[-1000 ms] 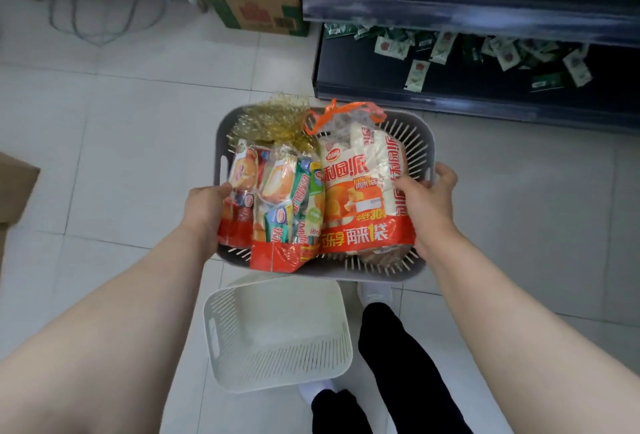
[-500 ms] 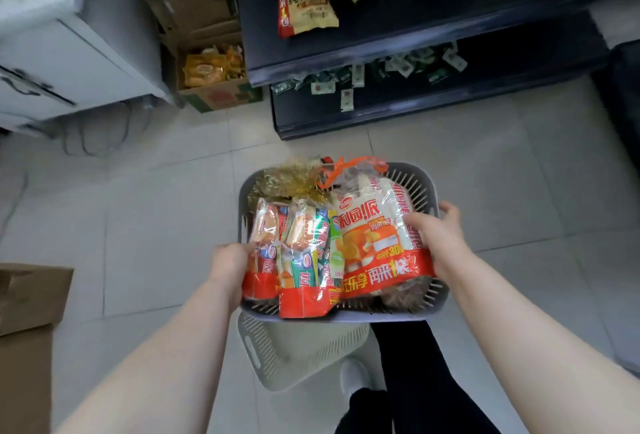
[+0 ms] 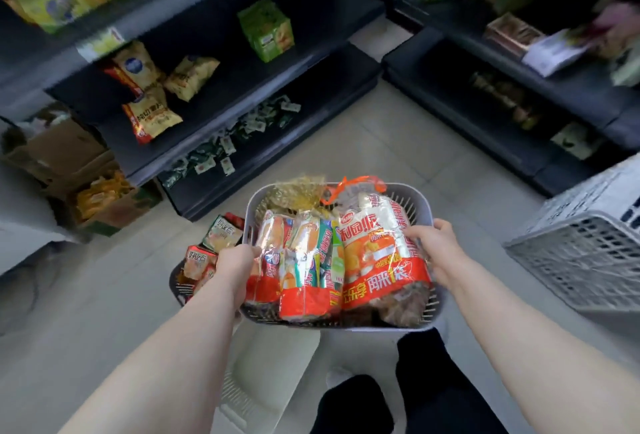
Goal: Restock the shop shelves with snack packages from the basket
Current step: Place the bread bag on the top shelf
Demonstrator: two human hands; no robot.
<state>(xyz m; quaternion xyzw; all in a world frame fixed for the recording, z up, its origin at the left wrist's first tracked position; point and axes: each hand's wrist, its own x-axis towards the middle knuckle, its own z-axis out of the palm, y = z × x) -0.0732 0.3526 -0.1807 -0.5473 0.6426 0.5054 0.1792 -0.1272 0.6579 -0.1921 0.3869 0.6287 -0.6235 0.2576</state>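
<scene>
Two hands (image 3: 239, 262), three baskets (image 3: 417, 206), one crate (image 3: 581, 260).

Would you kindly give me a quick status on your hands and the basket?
Left hand and right hand both grip the basket. Packs inside, none shelved yet. Dark floor basket at left, grey crate at right.

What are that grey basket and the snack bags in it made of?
Grey basket: apparently moulded plastic, matte, given its slotted walls and rounded rim. Snack packages: thin glossy plastic film, partly clear, showing wrinkles and glare.
</scene>
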